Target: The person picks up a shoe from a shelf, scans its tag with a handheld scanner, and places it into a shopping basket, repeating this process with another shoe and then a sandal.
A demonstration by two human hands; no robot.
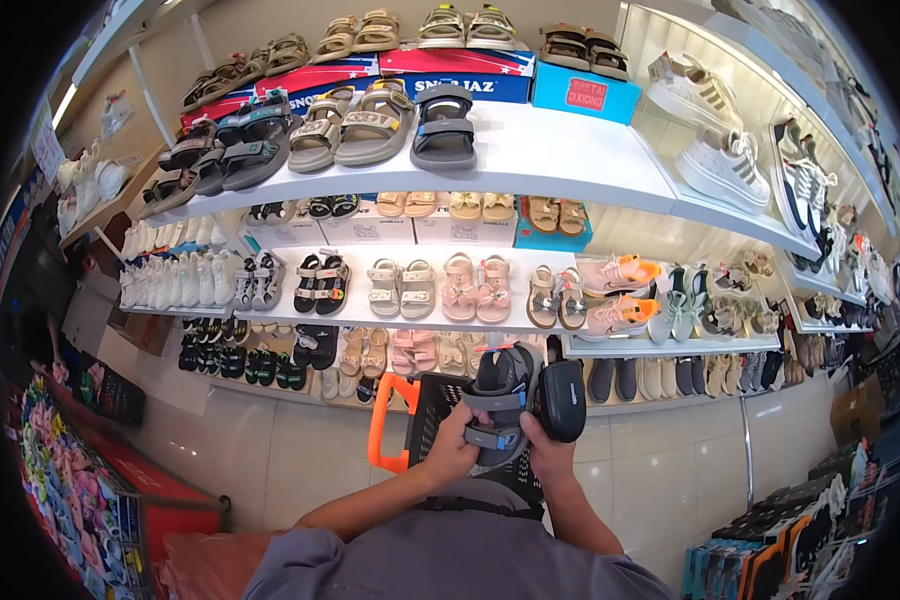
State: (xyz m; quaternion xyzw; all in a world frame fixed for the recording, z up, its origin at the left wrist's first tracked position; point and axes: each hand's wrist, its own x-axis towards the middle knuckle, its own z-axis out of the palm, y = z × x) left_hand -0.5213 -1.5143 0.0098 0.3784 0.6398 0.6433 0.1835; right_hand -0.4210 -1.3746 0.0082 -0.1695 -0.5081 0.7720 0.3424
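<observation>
Near the bottom middle, my left hand (452, 447) is closed on a grey sandal (498, 405) with blue-grey straps, its fingers at the straps. My right hand (550, 448) grips a second sandal (562, 400), whose black sole faces the camera, with the thumb by the first sandal's edge. The two sandals are side by side. Behind them is a black basket (432, 405) with an orange handle (378, 425). A single grey sandal (444, 128) stands on the white top shelf (560, 150) ahead.
Lower shelves hold rows of sandals, including pink ones (460, 288). Sneakers (695, 92) stand on shelves at the right. A red bin (175, 510) of colourful goods is at the lower left. Stacked shoe boxes (760, 550) are at the lower right.
</observation>
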